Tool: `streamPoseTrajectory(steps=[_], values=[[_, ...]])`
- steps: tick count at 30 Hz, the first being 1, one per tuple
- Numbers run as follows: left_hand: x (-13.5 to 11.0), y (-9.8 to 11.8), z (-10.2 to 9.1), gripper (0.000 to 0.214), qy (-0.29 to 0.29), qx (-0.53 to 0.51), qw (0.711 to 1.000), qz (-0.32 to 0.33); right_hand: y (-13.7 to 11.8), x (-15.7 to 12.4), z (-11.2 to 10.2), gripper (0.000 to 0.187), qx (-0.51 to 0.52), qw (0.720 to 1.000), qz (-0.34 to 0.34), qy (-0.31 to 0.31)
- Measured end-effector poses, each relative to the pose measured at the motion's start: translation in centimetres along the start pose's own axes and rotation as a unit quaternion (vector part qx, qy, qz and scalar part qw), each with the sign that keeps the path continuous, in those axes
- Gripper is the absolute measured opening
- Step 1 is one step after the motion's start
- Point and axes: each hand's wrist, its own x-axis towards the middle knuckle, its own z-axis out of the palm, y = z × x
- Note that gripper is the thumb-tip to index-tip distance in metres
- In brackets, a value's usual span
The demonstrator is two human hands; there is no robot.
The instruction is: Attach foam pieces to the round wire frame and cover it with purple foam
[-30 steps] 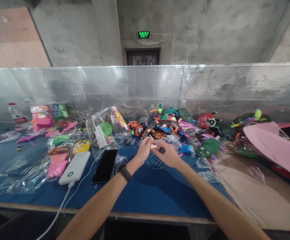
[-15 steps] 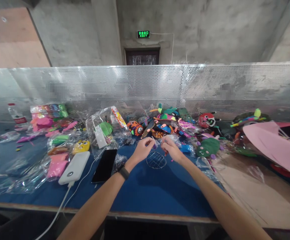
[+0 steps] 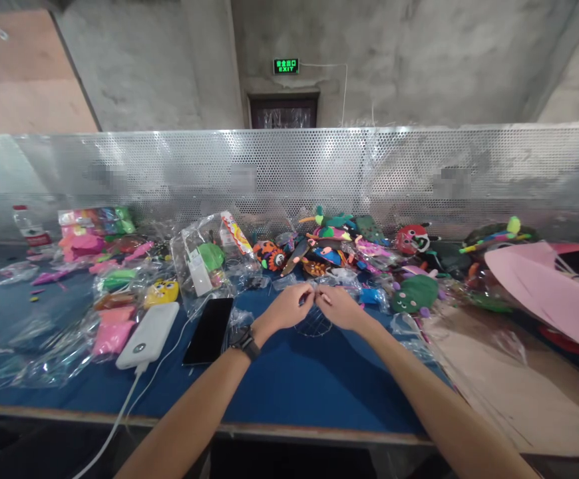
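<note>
Fingers (image 3: 305,289) curled, left hand (image 3: 288,308) meeting right hand (image 3: 342,309), hold unclear; wire mesh (image 3: 314,326) beneath. Likely fine pinching; next needs steadiness.

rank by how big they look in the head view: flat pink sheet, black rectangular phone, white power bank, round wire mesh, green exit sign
1. flat pink sheet
2. black phone and white power bank, too alike to rank
3. wire mesh, partly hidden
4. exit sign

Hands (image 3: 290,307) close together above round gridded piece (image 3: 314,326), blue tabletop (image 3: 329,399), black phone (image 3: 209,331), white power bank (image 3: 150,334)
</note>
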Motion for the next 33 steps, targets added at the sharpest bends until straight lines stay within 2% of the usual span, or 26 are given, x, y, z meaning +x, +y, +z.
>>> streamPoseTrajectory(steps=[8,14,19,22,28,33], values=[[-0.2,-0.6,-0.5,0.023,-0.038,0.024,0.999,-0.031,-0.6,-0.5,0.2,0.019,-0.100,0.994,-0.020,-0.025],[0.5,-0.8,-0.2,0.025,-0.020,-0.011,0.998,-0.066,-1.0,-0.2,0.5,0.017,-0.141,0.990,0.003,-0.005],[0.9,-0.9,0.2,0.026,-0.015,-0.001,0.996,-0.088,-0.9,-0.1,0.2,0.017,-0.154,0.988,0.006,0.001],[0.7,-0.8,0.4,0.026,-0.014,0.023,0.996,-0.085,-0.7,-0.3,-0.2,0.018,-0.144,0.990,0.012,-0.002],[0.1,-0.4,-0.1,0.024,-0.020,0.068,0.995,-0.063,-0.2,-0.2,-0.5,0.021,-0.048,0.998,-0.001,-0.033],[0.0,-0.4,-0.4,0.023,-0.025,0.088,0.995,-0.048,-0.2,-0.2,-0.4,0.022,-0.032,0.999,0.001,-0.028]])
